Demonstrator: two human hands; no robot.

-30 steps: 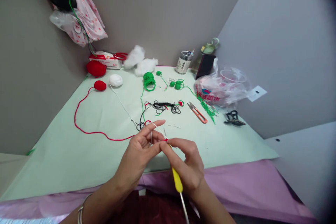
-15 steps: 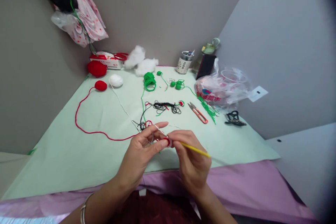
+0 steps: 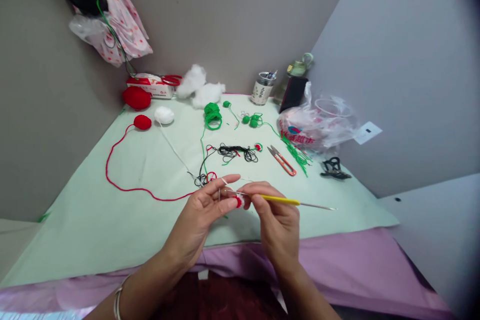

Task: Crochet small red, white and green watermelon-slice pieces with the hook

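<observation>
My left hand (image 3: 204, 215) pinches a small red and white crochet piece (image 3: 239, 202) between thumb and fingers, with white yarn (image 3: 224, 180) drawn over its raised index finger. In my right hand (image 3: 275, 215) is a crochet hook (image 3: 279, 200) with a yellow handle, held like a pen. One metal end of the hook reaches left to the upper edge of the crochet piece; the other sticks out to the right. The white yarn leads back to a white yarn ball (image 3: 164, 115). Just beyond my left hand lies tangled black and red yarn (image 3: 204, 178).
Red yarn balls (image 3: 142, 122) stand at the left. Behind my hands lie a black yarn bundle (image 3: 240, 152), orange thread snips (image 3: 282, 161) and green yarn (image 3: 213, 116). A plastic bag (image 3: 318, 122) and a black claw clip (image 3: 335, 168) are at the right, a pen holder (image 3: 263, 88) at the back.
The hook has turned from slanting down at the right to nearly level, and its right metal end now shows clearly. My left hand still holds the crochet piece in about the same place.
</observation>
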